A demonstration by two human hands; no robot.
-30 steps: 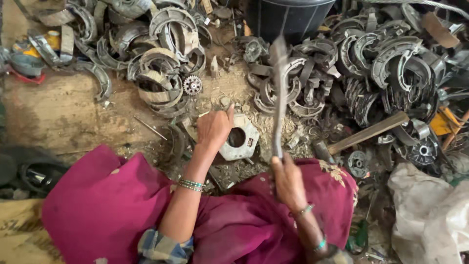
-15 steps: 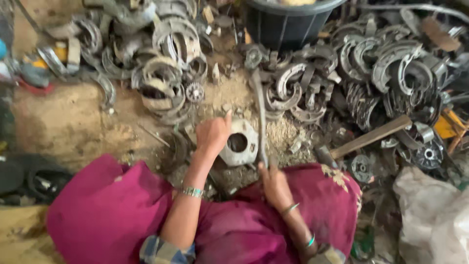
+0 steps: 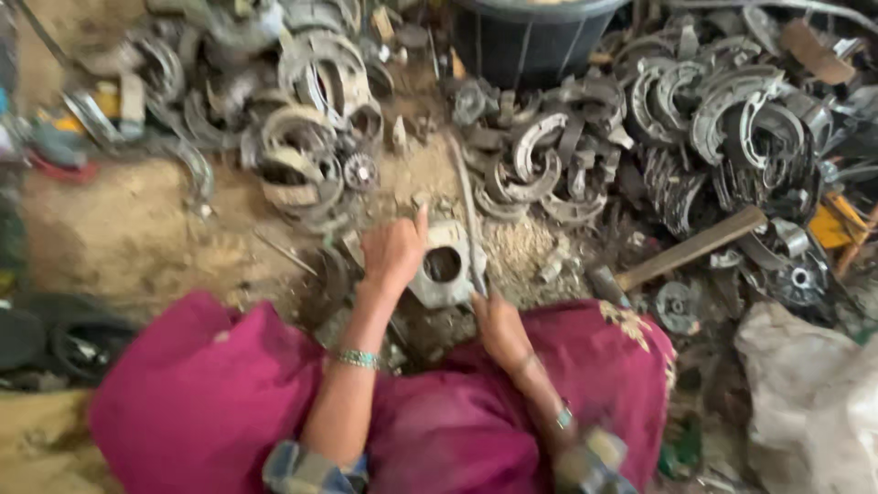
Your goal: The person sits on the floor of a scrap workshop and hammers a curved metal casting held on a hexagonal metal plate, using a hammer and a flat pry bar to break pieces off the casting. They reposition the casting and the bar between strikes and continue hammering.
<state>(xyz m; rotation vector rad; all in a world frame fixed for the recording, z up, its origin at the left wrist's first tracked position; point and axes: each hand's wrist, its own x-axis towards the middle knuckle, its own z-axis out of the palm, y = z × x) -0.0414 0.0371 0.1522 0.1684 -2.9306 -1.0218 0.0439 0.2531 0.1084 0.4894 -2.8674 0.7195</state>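
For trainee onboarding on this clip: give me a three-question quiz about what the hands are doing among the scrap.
1. True or false: the left hand rests on the grey metal housing.
2. What does the right hand hold: A) long metal bar, B) wooden-handled hammer, C) black bucket?
3. What curved metal parts are heaped around the sandy ground?

Key: 1 true; 2 A; 3 brake shoes.

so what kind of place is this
Probably a scrap-metal sorting or dismantling yard. Heaps of curved brake shoes lie on a bare dirt floor, and the left hand steadies a metal casting while the right hand holds a long metal bar against it.
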